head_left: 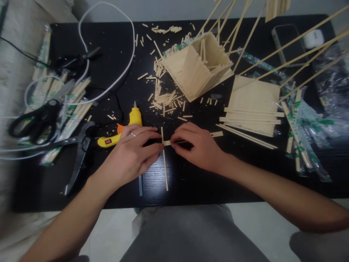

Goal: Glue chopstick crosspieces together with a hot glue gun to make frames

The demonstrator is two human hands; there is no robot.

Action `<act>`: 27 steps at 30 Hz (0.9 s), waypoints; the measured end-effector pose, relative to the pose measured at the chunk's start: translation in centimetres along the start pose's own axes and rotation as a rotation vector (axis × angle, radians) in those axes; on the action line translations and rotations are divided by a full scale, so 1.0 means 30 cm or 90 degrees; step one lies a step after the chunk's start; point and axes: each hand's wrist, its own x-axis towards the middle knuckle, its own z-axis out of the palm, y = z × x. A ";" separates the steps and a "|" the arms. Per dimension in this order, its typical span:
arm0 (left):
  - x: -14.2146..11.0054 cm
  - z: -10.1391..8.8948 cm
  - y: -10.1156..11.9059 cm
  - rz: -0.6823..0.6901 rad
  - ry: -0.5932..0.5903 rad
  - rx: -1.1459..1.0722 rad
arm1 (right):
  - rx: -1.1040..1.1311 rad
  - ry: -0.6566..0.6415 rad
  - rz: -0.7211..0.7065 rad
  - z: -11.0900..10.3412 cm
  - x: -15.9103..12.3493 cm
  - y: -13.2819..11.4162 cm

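Note:
My left hand has its fingertips closed on a wooden chopstick that points toward me on the black table. From the other side, my right hand pinches a few chopsticks lying crosswise. Their near ends meet the upright-lying chopstick between my fingertips; whether they are joined there is hidden. A yellow glue gun lies partly under my left hand, nozzle away from me. Below that hand a bluish translucent stick rests on the table.
Cut stick pieces lie scattered ahead, beside a box built of sticks. A flat stick panel and wrapped chopsticks are at right. Scissors, pliers, a ratchet-like cutter and a white cable occupy the left.

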 end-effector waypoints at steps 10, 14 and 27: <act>0.000 -0.006 0.017 0.018 0.016 0.030 | 0.004 -0.010 0.001 0.003 -0.003 0.010; -0.002 -0.005 0.019 0.013 0.014 0.036 | 0.000 -0.010 0.000 0.002 -0.002 0.012; -0.009 0.002 0.018 -0.016 0.015 0.027 | -0.019 -0.009 -0.019 0.003 -0.002 0.011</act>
